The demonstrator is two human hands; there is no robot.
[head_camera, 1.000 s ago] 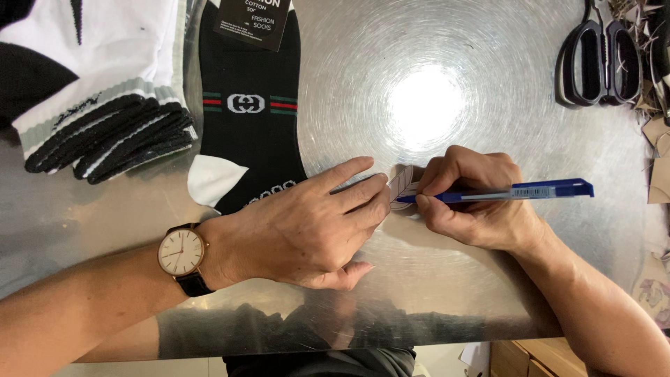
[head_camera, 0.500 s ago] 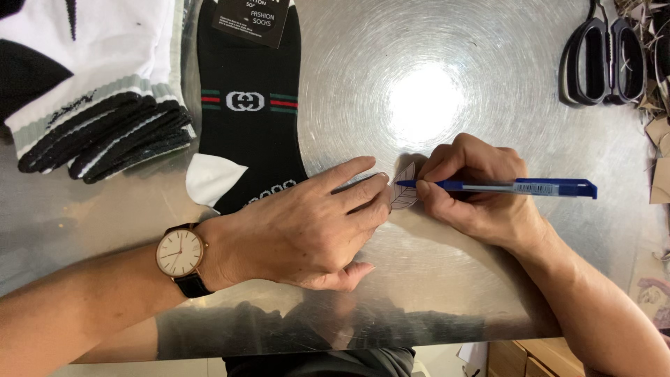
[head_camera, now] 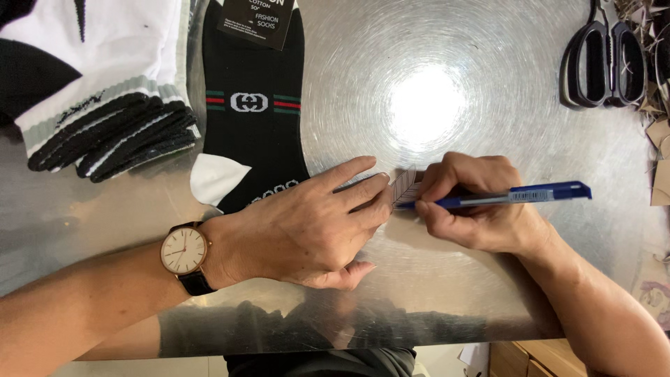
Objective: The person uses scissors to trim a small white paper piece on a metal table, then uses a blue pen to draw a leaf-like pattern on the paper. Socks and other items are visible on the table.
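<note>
My left hand lies flat on the shiny metal table, fingertips pressing down a small striped paper label. A round watch with a black strap is on that wrist. My right hand grips a blue pen, its tip touching the label just right of my left fingertips. A black sock with a white heel patch, coloured stripes and a dark card tag lies directly behind my left hand.
A pile of white and black socks sits at the back left. Black-handled scissors lie at the back right, next to paper scraps along the right edge. The table's front edge runs below my forearms.
My right hand and the pen have shifted slightly over the label; the left hand stays pressed in the same place.
</note>
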